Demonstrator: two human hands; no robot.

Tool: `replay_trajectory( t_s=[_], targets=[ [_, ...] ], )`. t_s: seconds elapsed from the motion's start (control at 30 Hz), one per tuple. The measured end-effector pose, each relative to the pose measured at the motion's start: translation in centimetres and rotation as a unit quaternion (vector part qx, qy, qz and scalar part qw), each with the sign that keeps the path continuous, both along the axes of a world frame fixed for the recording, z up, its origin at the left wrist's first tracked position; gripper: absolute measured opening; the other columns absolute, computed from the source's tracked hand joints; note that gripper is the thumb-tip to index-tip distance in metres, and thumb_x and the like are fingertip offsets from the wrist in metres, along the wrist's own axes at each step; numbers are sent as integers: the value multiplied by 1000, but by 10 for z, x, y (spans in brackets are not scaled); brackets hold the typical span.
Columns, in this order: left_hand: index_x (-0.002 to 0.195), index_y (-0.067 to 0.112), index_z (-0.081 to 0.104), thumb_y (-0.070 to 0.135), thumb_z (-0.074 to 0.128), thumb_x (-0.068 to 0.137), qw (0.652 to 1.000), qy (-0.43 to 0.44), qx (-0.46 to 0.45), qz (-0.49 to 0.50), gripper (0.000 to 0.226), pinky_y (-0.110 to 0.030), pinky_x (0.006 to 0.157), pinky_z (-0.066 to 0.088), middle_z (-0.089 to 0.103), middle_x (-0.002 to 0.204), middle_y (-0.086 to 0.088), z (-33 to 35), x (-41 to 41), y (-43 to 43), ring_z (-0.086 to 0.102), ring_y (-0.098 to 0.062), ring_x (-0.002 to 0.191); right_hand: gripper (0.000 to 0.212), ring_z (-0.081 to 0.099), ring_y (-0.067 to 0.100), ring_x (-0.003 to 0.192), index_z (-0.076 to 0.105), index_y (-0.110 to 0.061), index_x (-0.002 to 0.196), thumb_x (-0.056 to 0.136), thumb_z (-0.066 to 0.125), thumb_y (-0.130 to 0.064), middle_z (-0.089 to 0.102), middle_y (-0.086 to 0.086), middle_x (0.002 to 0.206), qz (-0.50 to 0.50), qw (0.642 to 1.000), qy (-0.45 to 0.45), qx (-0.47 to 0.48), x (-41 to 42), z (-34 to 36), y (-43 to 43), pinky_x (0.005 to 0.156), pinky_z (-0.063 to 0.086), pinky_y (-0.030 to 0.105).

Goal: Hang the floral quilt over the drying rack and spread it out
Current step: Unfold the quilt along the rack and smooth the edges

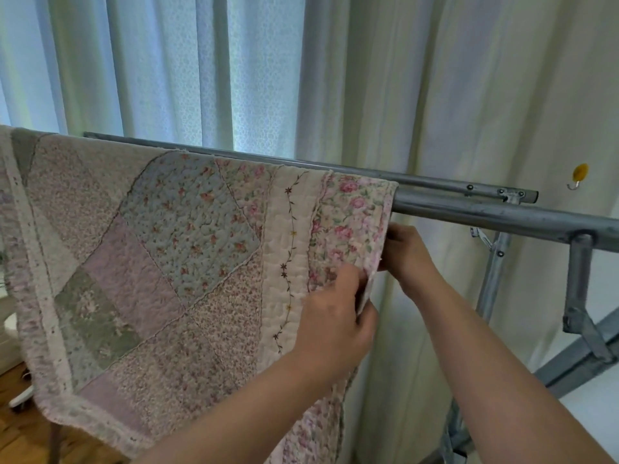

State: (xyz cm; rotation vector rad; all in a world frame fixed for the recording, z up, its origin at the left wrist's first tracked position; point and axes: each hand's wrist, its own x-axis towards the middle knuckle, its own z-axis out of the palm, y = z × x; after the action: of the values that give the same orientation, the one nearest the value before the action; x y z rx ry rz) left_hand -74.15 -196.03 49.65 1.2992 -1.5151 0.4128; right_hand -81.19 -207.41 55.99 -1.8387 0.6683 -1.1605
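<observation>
One curtain [385,78] behind rack [469,214]; left hand [335,316], right hand [407,252] hold quilt [167,246].

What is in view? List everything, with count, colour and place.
floral quilt: one, pink, blue and green patchwork, draped over the rack, left.
drying rack: one, grey metal, across the middle to right.
curtains: several folds, white and cream, behind the rack.
hook: one, yellow, far right, above the rack.
floor: one, brown wood, bottom left.
left grip: one, bare, pinches the quilt's right edge.
right grip: one, bare, holds that edge higher up.
</observation>
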Motion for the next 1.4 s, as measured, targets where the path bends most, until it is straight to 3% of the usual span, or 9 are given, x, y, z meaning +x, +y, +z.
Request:
replay_trajectory(
  t_s=[0.1,0.2,0.33,0.47,0.6,0.73,1.1,1.3,1.4],
  targets=[
    [96,1,47,9,51,81,996,-31,76,37,18,-29,47,32,56,62,-16,0,4,-14,54,-32,51,22,67,18,59,74,-11,72,71,53,-5,72,5,65,57,998,-1,7,-3,-4,4,48,53,26],
    [97,2,47,11,54,80,992,-36,98,71,21,-29,47,32,59,64,-16,0,7,-21,57,-33,52,25,67,15,59,74,-25,61,64,51,-15,72,-2,62,72,997,9,-18,-4,-5,6,48,51,23],
    [90,8,50,23,59,71,983,-71,104,134,25,-22,42,22,58,60,-7,-18,10,-20,53,-27,44,27,66,12,55,74,-24,59,67,50,-16,71,-3,59,101,995,-2,-7,-6,-4,3,48,51,22],
    [112,15,41,30,51,79,944,-74,238,216,37,-28,51,30,62,91,-6,-43,26,-23,60,-28,76,25,59,11,43,69,-16,56,75,52,-16,65,0,49,80,997,1,4,-3,-1,-1,41,48,21],
    [112,19,43,20,52,76,928,-82,268,247,38,-29,54,33,60,101,-4,-54,39,-20,61,-26,83,27,56,11,36,61,-14,61,80,51,2,61,-2,40,0,995,72,-73,1,0,-6,37,43,20],
    [122,24,41,23,49,81,909,-110,269,299,42,-26,51,34,58,106,0,-52,62,-12,61,-23,79,29,57,12,37,58,-11,51,76,52,-1,55,-3,34,-102,970,144,-166,-7,8,-11,45,48,25],
    [120,11,34,35,49,82,918,-69,329,209,47,-33,61,37,47,119,-10,-55,9,-30,58,-30,92,16,48,17,31,71,-9,61,67,56,-12,62,6,46,129,991,13,-15,-7,-10,5,33,38,19],
    [101,5,49,27,63,68,973,-29,143,181,42,-31,55,44,53,99,-14,-45,15,-22,58,-32,79,11,58,12,53,70,-18,62,62,59,-18,67,-3,57,98,995,19,-1,0,-26,1,49,45,25],
    [114,4,44,22,70,56,980,20,33,197,65,-49,81,47,52,117,-27,-30,14,-23,54,-44,103,19,63,7,63,72,-24,75,65,61,-13,72,-8,69,121,991,52,-3,4,-31,2,53,48,20]
  ],
)
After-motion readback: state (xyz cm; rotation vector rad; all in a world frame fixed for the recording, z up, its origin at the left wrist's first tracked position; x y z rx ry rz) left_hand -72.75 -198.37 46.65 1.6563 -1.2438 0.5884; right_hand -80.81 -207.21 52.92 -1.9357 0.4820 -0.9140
